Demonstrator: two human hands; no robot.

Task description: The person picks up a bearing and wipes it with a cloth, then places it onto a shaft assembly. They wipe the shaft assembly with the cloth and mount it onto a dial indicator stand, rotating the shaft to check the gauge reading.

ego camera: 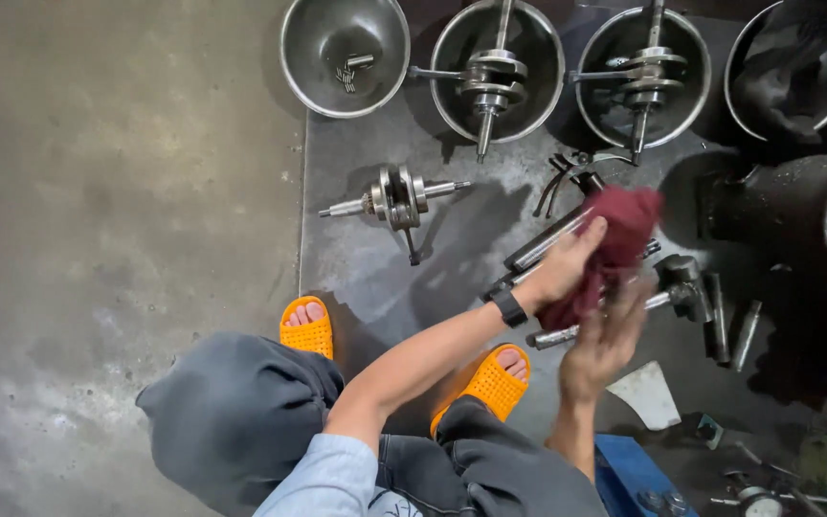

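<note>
Both hands [586, 297] clasp red rag [614, 244] between them.

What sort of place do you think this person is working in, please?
Probably an engine repair workshop: a crankshaft lies on an oily metal floor plate, more sit in steel bowls, and both hands hold a red rag.

Even overhead light; steel bowls [345, 53] glare at far edge, right side falls dim, right hand [605, 335] motion-blurred, soft shadows on floor [117, 191].
</note>
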